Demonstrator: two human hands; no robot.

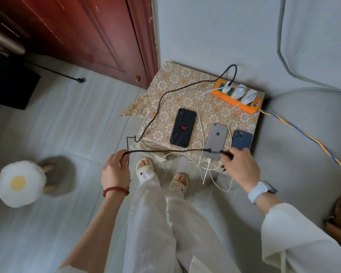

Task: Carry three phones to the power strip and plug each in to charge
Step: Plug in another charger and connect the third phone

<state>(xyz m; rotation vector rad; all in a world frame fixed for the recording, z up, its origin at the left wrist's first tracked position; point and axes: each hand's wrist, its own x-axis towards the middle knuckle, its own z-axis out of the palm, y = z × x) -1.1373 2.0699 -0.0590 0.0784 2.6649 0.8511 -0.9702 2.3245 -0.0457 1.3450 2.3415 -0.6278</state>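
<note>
Three phones lie face down on a cloth-covered stand point(185, 89): a black phone with a red spider point(183, 127), a silver phone point(215, 140) and a blue phone point(242, 139). An orange power strip point(237, 97) at the back carries three white chargers. A black braided cable point(165, 151) runs from the strip and is stretched between my hands. My left hand point(116, 170) grips it to the left of the stand. My right hand point(239, 166) pinches its plug end in front of the silver and blue phones. White cables point(200, 123) trail off the front edge.
A red wooden door point(77, 32) stands at the back left. A fried-egg cushion stool point(21, 181) sits on the floor at the left. A blue-and-yellow cord point(303, 133) leads right from the strip. My slippered feet point(146, 170) stand just before the stand.
</note>
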